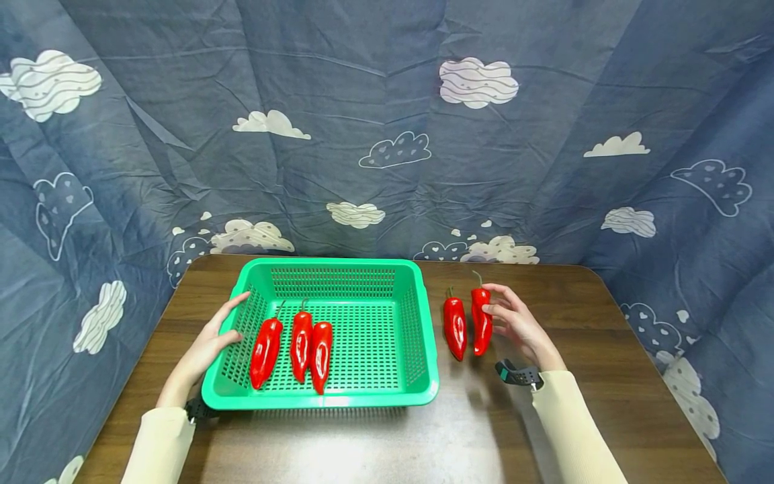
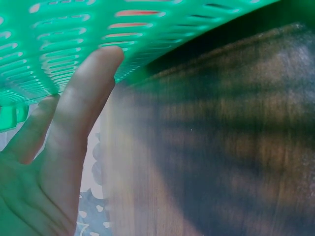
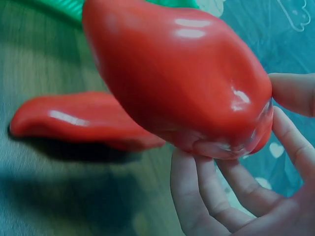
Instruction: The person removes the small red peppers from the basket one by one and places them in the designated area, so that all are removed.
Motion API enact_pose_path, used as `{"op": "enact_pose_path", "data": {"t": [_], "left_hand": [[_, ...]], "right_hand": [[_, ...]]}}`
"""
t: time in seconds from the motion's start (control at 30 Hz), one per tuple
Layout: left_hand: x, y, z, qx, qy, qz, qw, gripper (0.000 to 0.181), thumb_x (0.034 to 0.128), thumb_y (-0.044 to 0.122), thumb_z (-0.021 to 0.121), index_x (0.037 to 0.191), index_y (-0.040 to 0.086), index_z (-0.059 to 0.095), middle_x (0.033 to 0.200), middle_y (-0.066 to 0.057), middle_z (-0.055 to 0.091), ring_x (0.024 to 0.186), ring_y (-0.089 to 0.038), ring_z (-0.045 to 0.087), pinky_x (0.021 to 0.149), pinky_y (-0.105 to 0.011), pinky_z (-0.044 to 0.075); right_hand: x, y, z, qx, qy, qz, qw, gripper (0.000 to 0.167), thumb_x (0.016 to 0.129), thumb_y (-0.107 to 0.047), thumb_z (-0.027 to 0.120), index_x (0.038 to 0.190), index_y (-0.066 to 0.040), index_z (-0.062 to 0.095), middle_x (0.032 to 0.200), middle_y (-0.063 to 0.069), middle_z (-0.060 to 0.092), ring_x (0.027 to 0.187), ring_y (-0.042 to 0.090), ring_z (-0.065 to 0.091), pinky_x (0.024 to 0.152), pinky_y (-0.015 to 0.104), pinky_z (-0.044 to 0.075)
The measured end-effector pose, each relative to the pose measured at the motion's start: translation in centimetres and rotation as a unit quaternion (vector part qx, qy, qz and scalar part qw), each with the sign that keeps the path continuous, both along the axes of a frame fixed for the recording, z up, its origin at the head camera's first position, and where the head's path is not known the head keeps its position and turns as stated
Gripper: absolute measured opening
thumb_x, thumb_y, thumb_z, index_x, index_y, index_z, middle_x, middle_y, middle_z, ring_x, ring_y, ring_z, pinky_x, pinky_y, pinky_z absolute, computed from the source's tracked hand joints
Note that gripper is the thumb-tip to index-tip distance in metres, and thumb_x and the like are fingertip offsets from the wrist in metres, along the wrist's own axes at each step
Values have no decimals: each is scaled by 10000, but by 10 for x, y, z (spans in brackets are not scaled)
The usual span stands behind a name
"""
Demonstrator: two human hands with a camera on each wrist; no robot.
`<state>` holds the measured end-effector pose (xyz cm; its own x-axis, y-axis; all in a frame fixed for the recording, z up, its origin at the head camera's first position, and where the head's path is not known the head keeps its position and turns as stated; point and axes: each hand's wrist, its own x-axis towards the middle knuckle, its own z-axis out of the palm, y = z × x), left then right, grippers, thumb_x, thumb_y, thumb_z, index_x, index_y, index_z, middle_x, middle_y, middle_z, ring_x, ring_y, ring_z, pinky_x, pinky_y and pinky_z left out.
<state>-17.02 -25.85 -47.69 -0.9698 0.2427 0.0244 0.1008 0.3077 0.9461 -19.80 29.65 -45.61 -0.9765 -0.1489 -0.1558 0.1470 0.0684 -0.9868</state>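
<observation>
While the right hand (image 1: 520,323) pinches a red pepper (image 1: 481,323) between thumb and fingertips, the left hand (image 1: 208,346) rests at the basket's left side. Right grip: digits bent about the pepper, closer to its stem end; the stem points away from the person. In the right wrist view, this pepper is raised off the table.

Left hand: digits extended, not clenched. The head view shows two of them reaching over the basket's rim; the left wrist view shows fingertips at the slotted outer wall.

Just beside the pinched pepper, on its basket side, a loose pepper (image 1: 455,328) lies on the table, stem also away from the person. It sits between the pinched pepper and the basket, apart from the basket wall.

The basket (image 1: 428,349) is green plastic, rectangular, with slotted walls and floor. Inside, in its left half, are three more: a left pepper (image 1: 266,353), slightly slanted; a middle pepper (image 1: 301,344); and a third pepper (image 1: 321,356) touching the middle one. Stem of the third: cannot make out.

Further out: cream sleeves (image 1: 571,417), a dark band (image 1: 514,373) at each wrist, brown wood-grain table (image 1: 562,309). Behind hangs a wrinkled blue-grey cloth (image 1: 338,87) printed with pale clouds.
</observation>
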Motion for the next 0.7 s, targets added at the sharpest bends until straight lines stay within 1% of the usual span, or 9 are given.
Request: {"op": "enact_pose_path", "data": {"t": [0.1,0.13,0.2,0.27,0.33,0.37,0.47,0.63,0.7], "left_hand": [[0,0,0,40,-119,16,9999,774,819,-67,496,1521,141,245,1570,-121,123,1387,-386,78,988,-655,156],[0,1,0,43,-127,19,9999,773,819,-68,495,1521,140,244,1570,-123,122,1386,-385,79,989,-652,157],[0,1,0,61,-150,23,9999,773,820,-67,492,1521,142,244,1569,-125,119,1383,-382,87,990,-646,162],[0,1,0,50,-120,16,9999,772,819,-68,495,1520,138,246,1568,-128,124,1382,-381,90,992,-642,163],[0,2,1,8,-15,5,10000,772,812,-72,502,1516,120,251,1565,-136,139,1382,-386,94,993,-644,161],[0,2,1,-15,17,1,10000,769,811,-70,502,1514,116,254,1563,-139,144,1381,-388,96,994,-644,160],[0,2,0,-68,106,-5,9999,764,805,-69,506,1509,103,263,1559,-148,157,1381,-393,97,998,-648,153],[0,2,1,-49,88,13,9999,764,802,-68,507,1507,101,266,1559,-146,159,1381,-390,96,1001,-647,147],[0,2,1,-54,86,18,9999,766,801,-68,508,1507,101,266,1558,-147,160,1380,-388,99,1003,-645,147]], "right_hand": [[-1,3,-5,46,-35,-21,10000,458,948,-86,523,1375,-58,360,1085,26,569,912,138,596,798,383,469],[-1,4,-7,57,-34,-24,10000,433,946,-85,523,1358,-80,388,1080,25,571,908,137,598,797,379,469],[-2,7,-11,76,-25,-30,10000,435,944,-80,522,1355,-60,381,1067,29,575,895,138,604,791,373,472],[-3,9,-16,63,-8,-37,10000,426,942,-78,523,1347,-62,389,1061,38,576,887,138,605,781,362,478],[-4,11,-21,24,21,-51,10000,408,943,-68,522,1334,-66,406,1060,51,574,877,139,605,769,351,488],[-5,11,-23,15,29,-61,10000,422,945,-65,519,1345,-48,388,1069,61,567,877,138,603,766,347,492],[-7,13,-29,9,50,-113,9999,408,945,-54,519,1338,-64,409,1108,106,540,879,136,596,758,340,502],[-10,12,-37,257,79,-177,9995,481,939,-38,511,1383,8,331,1187,216,479,886,114,580,748,332,503],[-12,12,-39,353,93,-210,9991,493,931,-37,514,1384,17,327,1207,234,465,884,104,581,742,327,505]]}}
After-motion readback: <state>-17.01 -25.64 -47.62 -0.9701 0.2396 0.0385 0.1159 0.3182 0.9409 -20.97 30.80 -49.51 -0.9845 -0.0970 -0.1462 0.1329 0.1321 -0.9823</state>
